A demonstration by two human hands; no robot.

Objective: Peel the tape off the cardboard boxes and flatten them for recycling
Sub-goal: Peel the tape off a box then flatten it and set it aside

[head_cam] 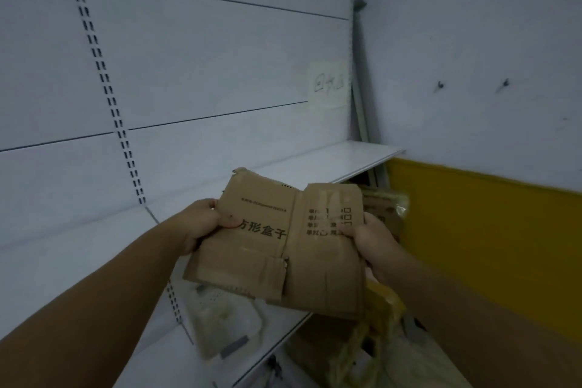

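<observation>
A small brown cardboard box (277, 249), pressed flat and creased, with black printed characters on its face, is held up in front of me over a white shelf. My left hand (201, 224) grips its left edge, thumb on the printed face. On the opposite edge my right hand (371, 239) holds it the same way, thumb on top. A strip of brown tape runs along the lower part of the box.
A white shelf (340, 161) runs along a white slotted back panel. A clear plastic bag (220, 315) lies on the lower shelf. More flattened cardboard (384, 208) leans by the yellow wall band at right. Bags and cardboard fill the floor corner (362, 353).
</observation>
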